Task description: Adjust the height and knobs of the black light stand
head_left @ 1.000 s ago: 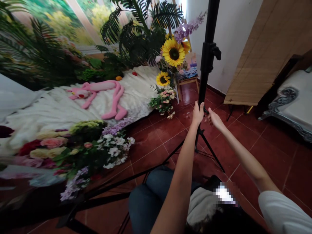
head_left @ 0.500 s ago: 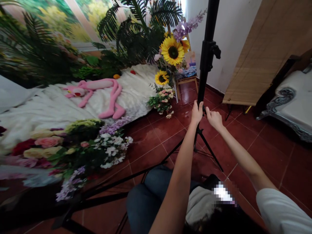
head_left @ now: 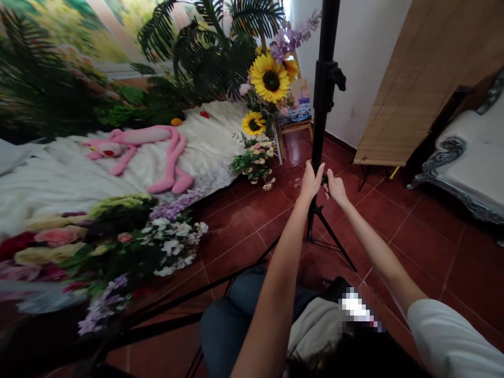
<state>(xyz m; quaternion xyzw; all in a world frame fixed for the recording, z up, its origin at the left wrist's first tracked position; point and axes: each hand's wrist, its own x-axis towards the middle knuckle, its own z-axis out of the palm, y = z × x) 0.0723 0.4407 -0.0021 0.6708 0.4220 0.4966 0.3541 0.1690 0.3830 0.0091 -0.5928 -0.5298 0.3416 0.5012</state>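
Note:
A black light stand (head_left: 323, 84) rises upright in front of me, with its tripod legs spread on the floor. My left hand (head_left: 312, 181) is wrapped round the lower part of the pole. Just right of it, my right hand (head_left: 334, 188) has its fingers at a small black knob (head_left: 324, 179) on the pole, thumb up and fingers bent. Higher on the pole, another knob (head_left: 339, 79) sticks out to the right.
A white fur-covered platform (head_left: 220, 126) with a pink plush toy (head_left: 147, 136) lies at left. Flowers (head_left: 173, 236) and black tripod legs (head_left: 169, 304) are nearer. A silver-trimmed white sofa (head_left: 480, 147) stands right, beside a hanging bamboo blind (head_left: 409, 84).
The view has shifted slightly, so the scene sits further left. The right hand's fingers have changed from a closed curl to a looser pose at the knob; the left hand still holds the pole.

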